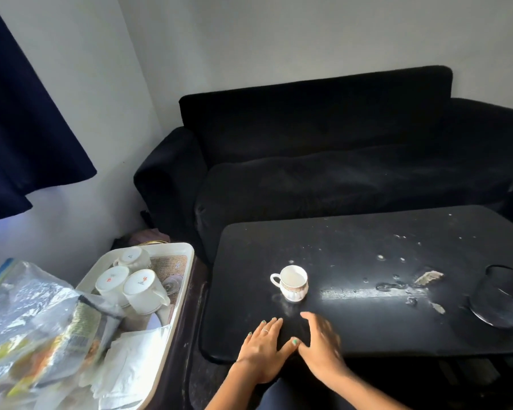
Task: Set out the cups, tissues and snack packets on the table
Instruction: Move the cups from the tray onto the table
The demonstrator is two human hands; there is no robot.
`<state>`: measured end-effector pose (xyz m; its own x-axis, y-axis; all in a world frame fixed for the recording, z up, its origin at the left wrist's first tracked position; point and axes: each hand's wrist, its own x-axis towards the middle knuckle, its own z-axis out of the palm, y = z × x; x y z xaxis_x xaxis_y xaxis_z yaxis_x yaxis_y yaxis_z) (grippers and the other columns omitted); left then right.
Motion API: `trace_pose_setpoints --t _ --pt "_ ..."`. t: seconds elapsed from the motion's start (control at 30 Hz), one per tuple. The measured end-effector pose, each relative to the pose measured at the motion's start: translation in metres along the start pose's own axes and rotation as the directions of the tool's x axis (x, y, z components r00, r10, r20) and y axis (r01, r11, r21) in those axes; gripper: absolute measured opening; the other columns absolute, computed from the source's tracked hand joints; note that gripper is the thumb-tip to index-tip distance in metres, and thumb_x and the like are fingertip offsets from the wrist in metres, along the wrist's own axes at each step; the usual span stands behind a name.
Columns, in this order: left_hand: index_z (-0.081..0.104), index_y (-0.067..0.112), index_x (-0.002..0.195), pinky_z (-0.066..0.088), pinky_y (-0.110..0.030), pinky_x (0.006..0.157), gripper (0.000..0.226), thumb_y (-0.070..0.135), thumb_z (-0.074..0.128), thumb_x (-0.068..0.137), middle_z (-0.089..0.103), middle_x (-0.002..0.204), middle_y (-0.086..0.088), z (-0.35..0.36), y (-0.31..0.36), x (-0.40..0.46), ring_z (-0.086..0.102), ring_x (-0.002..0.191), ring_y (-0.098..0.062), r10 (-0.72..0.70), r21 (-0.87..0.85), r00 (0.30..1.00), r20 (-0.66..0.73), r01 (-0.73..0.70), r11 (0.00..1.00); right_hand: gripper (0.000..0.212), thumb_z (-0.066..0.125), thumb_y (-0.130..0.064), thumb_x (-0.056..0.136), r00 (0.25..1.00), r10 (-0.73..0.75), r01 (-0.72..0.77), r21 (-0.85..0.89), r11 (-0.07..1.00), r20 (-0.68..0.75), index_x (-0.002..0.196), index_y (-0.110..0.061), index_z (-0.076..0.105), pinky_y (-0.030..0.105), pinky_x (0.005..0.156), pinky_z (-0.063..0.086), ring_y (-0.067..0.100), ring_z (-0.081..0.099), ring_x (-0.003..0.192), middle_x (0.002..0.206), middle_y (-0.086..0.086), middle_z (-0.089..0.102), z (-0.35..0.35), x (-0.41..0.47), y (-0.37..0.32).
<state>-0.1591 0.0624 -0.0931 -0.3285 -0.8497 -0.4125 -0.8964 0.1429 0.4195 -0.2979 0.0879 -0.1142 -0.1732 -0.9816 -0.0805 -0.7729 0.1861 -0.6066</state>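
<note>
Head view: one white ceramic cup (pixel 290 282) upright mid black table (pixel 353 335). Left hand (pixel 264 350) and right hand (pixel 320 347) flat, fingers spread, empty, at table's near edge. Cream plastic tray (pixel 175 306) left of table holds three upturned cups (pixel 131 285), white tissues (pixel 131 362), clear bag of snack packets (pixel 33 327).

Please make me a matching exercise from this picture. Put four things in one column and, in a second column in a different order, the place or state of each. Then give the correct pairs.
Things:
1. upright cup
2. three cups in the tray
3. black mesh basket
4. tissues

Places or states:
A. lying on its side at the table's right edge
B. turned upside down
C. in the near end of the tray
D. standing alone near the middle of the table

Pairs: 1-D, 2-B, 3-A, 4-C
</note>
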Motion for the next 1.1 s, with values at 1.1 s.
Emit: trace_pose_setpoints --t 1.1 --pt "-0.020 0.014 0.147 -0.028 -0.041 0.109 0.081 0.040 0.034 0.091 -0.023 0.157 -0.004 -0.094 -0.097 -0.074 -0.023 0.144 -0.026 -0.316 -0.088 0.622 -0.716 0.369 0.925 0.032 0.051 -0.026 0.089 0.855 -0.488 0.489 0.039 0.871 0.178 0.120 -0.018 0.050 0.037 0.104 0.032 0.024 0.041 0.126 0.131 0.004 0.046 0.057 0.102 -0.292"
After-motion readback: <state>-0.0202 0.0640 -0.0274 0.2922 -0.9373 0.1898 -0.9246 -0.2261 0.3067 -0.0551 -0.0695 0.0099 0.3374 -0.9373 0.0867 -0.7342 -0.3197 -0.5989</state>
